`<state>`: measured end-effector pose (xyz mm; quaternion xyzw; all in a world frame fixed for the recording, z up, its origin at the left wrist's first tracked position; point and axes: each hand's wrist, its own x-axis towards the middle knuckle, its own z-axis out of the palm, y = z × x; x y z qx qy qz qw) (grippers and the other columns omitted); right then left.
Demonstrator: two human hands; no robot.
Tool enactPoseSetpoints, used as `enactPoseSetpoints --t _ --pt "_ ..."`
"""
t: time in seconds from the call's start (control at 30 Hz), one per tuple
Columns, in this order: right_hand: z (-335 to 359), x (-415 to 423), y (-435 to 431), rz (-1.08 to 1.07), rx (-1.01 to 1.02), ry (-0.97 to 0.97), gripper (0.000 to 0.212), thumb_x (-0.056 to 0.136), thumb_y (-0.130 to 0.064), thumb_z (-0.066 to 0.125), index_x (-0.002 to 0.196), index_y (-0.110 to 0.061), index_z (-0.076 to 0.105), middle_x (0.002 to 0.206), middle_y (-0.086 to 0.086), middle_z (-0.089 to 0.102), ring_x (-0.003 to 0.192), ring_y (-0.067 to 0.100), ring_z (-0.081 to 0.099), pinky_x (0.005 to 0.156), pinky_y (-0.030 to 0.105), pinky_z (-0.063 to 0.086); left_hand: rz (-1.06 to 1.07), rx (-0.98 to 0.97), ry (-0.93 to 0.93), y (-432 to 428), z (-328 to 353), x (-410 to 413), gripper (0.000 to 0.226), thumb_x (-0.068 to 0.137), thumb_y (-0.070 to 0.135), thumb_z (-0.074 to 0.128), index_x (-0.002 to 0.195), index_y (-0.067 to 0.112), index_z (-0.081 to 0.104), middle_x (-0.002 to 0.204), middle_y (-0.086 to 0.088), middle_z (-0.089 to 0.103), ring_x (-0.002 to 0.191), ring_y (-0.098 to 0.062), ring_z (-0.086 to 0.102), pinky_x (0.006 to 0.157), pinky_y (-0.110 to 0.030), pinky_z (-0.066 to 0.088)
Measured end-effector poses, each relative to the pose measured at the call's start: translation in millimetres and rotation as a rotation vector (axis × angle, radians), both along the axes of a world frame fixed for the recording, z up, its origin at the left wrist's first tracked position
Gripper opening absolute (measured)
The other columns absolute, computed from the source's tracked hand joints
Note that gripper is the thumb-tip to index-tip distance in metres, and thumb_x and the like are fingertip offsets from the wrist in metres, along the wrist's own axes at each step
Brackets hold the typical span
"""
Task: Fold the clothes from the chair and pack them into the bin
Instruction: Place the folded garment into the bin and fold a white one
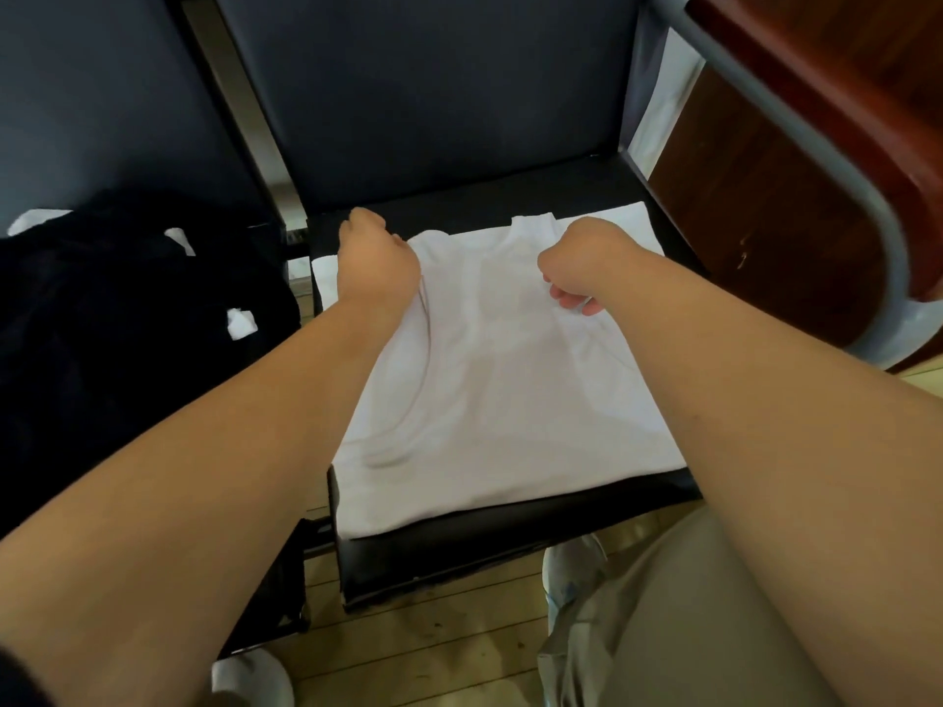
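A white T-shirt (490,390) lies spread on the black seat of a chair (510,548), collar toward the backrest. My left hand (375,257) grips the shirt's left shoulder edge with curled fingers. My right hand (581,262) pinches the fabric near the collar's right side, fingertips curled under. A sleeve sticks out past each hand. No bin is in view.
A heap of dark clothes (127,339) with white bits lies on the neighbouring seat at left. A wooden desk with a grey rounded edge (816,145) stands at right. Wooden floor, my knee (689,630) and a white shoe (250,676) are below.
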<state>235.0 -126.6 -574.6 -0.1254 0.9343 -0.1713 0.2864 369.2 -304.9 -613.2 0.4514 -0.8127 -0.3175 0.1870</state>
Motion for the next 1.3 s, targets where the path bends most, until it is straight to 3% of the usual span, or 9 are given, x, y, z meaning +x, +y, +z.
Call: enactPoseSetpoints --t 0.23,0.33,0.5,0.6,0.73,0.8,1.1,1.2,1.3 --pt "12.3 31.3 -28.4 0.060 -0.088 0.036 0.020 0.099 -0.018 0.056 0.105 -0.002 0.065 0.095 0.011 0.078 0.088 0.030 0.078 0.085 0.046 0.065 -0.224 0.091 -0.348 -1.3 60.7 64.3 0.032 0.101 0.020 0.054 0.129 0.006 0.062 0.119 -0.011 0.065 0.108 -0.033 0.067 0.076 -0.036 0.053" --pt "23.3 54.7 -45.9 0.146 -0.148 0.022 0.017 0.102 -0.021 0.054 0.102 -0.008 0.066 0.097 0.009 0.077 0.087 0.026 0.077 0.083 0.045 0.065 -0.340 0.182 -0.502 7.6 96.0 106.2 0.029 0.101 0.027 0.060 0.115 0.005 0.073 0.112 -0.014 0.075 0.105 -0.035 0.074 0.090 -0.049 0.062" --pt "42.2 100.0 -79.7 0.287 -0.225 0.007 0.019 0.105 -0.023 0.054 0.110 -0.010 0.067 0.098 0.003 0.076 0.083 0.016 0.076 0.072 0.036 0.063 -0.316 0.357 -0.525 24.0 118.4 171.9 0.017 0.106 0.026 0.059 0.118 0.016 0.066 0.103 -0.006 0.075 0.084 -0.011 0.072 0.060 -0.024 0.058" --pt "43.0 123.8 -97.9 0.335 -0.244 0.019 0.019 0.106 -0.025 0.056 0.114 -0.013 0.067 0.097 0.002 0.074 0.082 0.014 0.074 0.069 0.034 0.061 -0.321 0.449 -0.508 31.9 94.5 199.0 0.022 0.106 0.028 0.061 0.118 0.010 0.067 0.106 -0.009 0.074 0.090 -0.017 0.074 0.074 -0.029 0.064" --pt "34.7 143.7 -116.0 0.405 -0.231 0.016 0.021 0.105 -0.025 0.057 0.113 -0.011 0.069 0.095 0.002 0.075 0.082 0.015 0.075 0.074 0.037 0.064 -0.462 0.286 -0.721 44.6 66.0 203.4 0.041 0.103 0.046 0.062 0.090 0.008 0.070 0.078 -0.004 0.066 0.072 -0.021 0.065 0.064 -0.032 0.055" --pt "30.5 150.9 -124.0 0.430 -0.209 0.021 0.020 0.103 -0.022 0.057 0.112 -0.010 0.070 0.097 0.003 0.076 0.084 0.017 0.075 0.077 0.040 0.065 -0.528 0.198 -0.780 53.4 59.5 197.1 0.041 0.103 0.049 0.061 0.101 0.009 0.069 0.082 -0.003 0.059 0.078 -0.021 0.060 0.062 -0.030 0.045" --pt "10.9 156.3 -148.9 0.482 -0.137 -0.005 0.023 0.100 -0.018 0.054 0.107 -0.006 0.073 0.098 0.008 0.078 0.089 0.026 0.077 0.083 0.045 0.066 -0.545 0.240 -0.684 34.4 41.9 188.1 0.031 0.097 0.041 0.072 0.096 0.010 0.071 0.092 -0.006 0.077 0.082 -0.020 0.069 0.068 -0.030 0.052" --pt "4.6 154.3 -157.9 0.477 -0.144 0.007 0.024 0.099 -0.020 0.055 0.106 -0.007 0.074 0.097 0.010 0.079 0.089 0.028 0.078 0.083 0.045 0.066 -0.467 0.245 -0.512 34.6 41.9 191.6 0.025 0.096 0.034 0.071 0.103 0.012 0.063 0.094 -0.003 0.070 0.081 -0.019 0.067 0.058 -0.027 0.047" --pt "-3.2 152.5 -162.0 0.523 -0.129 0.105 0.027 0.099 -0.030 0.061 0.093 -0.006 0.070 0.081 0.009 0.069 0.071 0.022 0.070 0.068 0.033 0.061 -0.468 0.314 -0.552 39.8 34.6 198.0 0.031 0.098 0.038 0.068 0.081 0.017 0.055 0.079 -0.001 0.059 0.068 -0.017 0.058 0.056 -0.027 0.047"
